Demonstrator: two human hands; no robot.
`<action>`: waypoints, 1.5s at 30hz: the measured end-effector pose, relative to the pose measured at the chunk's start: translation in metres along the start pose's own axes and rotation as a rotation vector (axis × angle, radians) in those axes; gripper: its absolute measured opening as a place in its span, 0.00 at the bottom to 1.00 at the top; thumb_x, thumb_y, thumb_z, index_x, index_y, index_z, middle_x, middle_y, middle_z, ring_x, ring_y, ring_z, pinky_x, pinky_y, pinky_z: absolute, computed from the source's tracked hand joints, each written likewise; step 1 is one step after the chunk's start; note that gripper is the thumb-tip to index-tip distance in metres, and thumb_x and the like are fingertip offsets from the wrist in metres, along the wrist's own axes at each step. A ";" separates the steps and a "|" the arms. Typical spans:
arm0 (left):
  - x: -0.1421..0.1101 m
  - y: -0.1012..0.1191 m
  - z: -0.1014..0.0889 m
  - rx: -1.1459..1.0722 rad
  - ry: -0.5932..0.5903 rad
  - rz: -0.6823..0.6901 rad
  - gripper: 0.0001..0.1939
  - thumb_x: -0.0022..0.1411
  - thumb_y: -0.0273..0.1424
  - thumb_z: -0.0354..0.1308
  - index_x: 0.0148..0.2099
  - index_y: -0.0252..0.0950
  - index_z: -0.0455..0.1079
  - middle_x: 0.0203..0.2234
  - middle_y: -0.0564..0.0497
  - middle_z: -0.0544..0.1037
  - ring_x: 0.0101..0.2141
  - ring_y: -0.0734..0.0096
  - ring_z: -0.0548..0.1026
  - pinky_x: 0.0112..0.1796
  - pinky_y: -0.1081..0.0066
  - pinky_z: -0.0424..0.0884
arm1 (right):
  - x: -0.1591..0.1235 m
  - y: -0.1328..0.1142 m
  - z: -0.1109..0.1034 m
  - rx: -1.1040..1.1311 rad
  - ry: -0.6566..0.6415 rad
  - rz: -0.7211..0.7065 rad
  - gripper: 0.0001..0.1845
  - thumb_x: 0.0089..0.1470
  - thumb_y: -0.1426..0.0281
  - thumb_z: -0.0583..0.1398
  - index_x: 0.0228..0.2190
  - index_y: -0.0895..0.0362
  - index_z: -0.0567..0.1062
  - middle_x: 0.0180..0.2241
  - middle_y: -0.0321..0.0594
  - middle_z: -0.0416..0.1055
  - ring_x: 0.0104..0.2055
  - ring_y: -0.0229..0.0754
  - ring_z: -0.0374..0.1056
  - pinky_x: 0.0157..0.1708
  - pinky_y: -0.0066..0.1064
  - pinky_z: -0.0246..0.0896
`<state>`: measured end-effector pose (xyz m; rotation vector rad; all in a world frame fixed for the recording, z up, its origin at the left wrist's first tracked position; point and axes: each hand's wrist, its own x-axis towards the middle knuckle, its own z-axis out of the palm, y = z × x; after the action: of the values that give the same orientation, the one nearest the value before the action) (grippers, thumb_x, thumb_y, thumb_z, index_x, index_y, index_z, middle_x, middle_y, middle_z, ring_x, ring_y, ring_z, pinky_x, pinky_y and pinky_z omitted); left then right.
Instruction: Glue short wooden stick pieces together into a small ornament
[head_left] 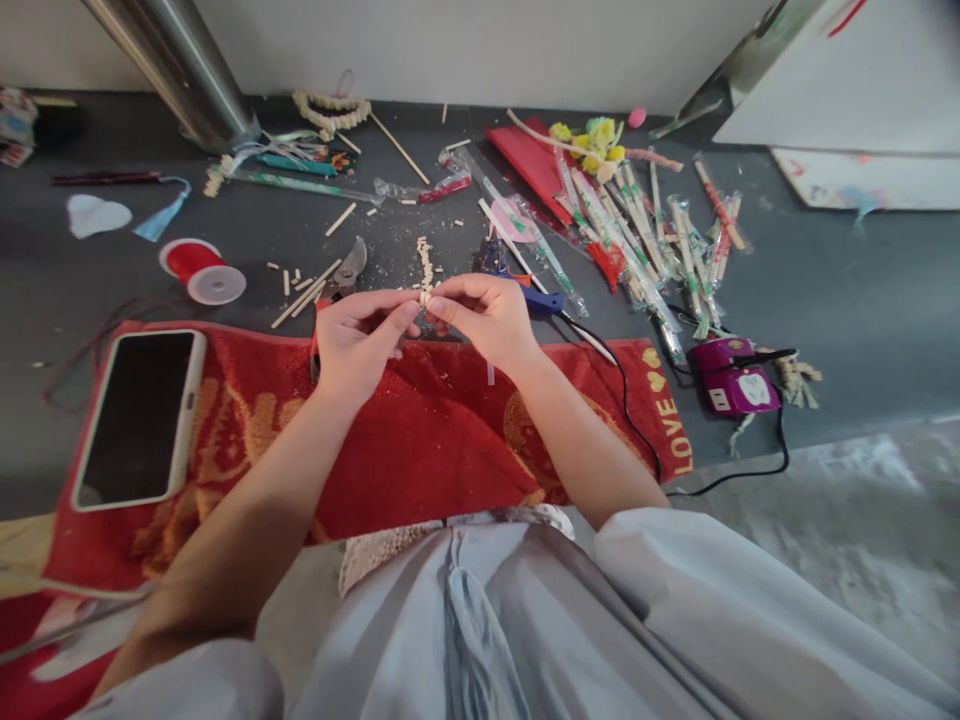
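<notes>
Both my hands meet over the near edge of the dark table. My left hand (356, 340) pinches one side of a narrow strip of short wooden pieces (426, 262), and my right hand (491, 318) pinches the other. The strip's far part sticks out beyond the fingertips; its near end is partly hidden by them. Pruning shears (349, 270) lie just past my left hand. Thin wooden sticks (307, 295) and short cut pieces are beside them. A blue glue gun (541, 300) lies partly behind my right hand. Beneath my wrists is a red towel (420, 440).
A phone (140, 420) rests on the towel's left, below a spool of red thread (202, 270). Wrapped chopsticks (622, 225) are heaped at right, near a purple power socket (733, 378) with black cords. At the back lie a curved wooden-piece chain (330, 110) and a metal post (180, 70).
</notes>
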<state>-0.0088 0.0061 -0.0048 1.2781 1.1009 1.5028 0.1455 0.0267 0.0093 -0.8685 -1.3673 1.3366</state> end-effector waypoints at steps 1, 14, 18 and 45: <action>0.000 0.000 0.000 -0.002 -0.004 -0.007 0.07 0.53 0.35 0.67 0.35 0.39 0.80 0.21 0.52 0.79 0.18 0.79 0.73 0.14 0.81 0.62 | 0.000 0.000 0.000 0.003 -0.009 0.003 0.20 0.41 0.53 0.69 0.25 0.59 0.78 0.21 0.30 0.72 0.21 0.28 0.66 0.23 0.22 0.64; -0.003 0.007 -0.001 0.197 -0.029 0.042 0.07 0.56 0.33 0.63 0.37 0.39 0.80 0.24 0.52 0.80 0.21 0.78 0.74 0.17 0.79 0.64 | 0.001 0.000 -0.005 0.138 -0.160 0.185 0.23 0.42 0.52 0.68 0.28 0.61 0.76 0.24 0.34 0.74 0.24 0.29 0.68 0.27 0.23 0.69; -0.003 0.009 -0.001 0.197 -0.047 0.055 0.07 0.57 0.33 0.62 0.37 0.39 0.80 0.26 0.51 0.81 0.21 0.77 0.75 0.17 0.79 0.66 | 0.001 0.000 -0.007 0.178 -0.199 0.212 0.23 0.43 0.52 0.68 0.29 0.61 0.75 0.24 0.33 0.73 0.24 0.28 0.68 0.27 0.22 0.69; -0.004 0.008 -0.003 0.340 -0.036 0.193 0.08 0.58 0.31 0.61 0.38 0.40 0.81 0.24 0.53 0.81 0.21 0.75 0.77 0.25 0.75 0.74 | -0.005 0.003 -0.005 -0.553 0.075 -0.539 0.09 0.56 0.63 0.62 0.31 0.56 0.79 0.30 0.37 0.78 0.31 0.33 0.71 0.31 0.25 0.67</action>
<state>-0.0117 0.0004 0.0015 1.6790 1.2767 1.4656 0.1511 0.0240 0.0049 -0.8067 -1.7856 0.5131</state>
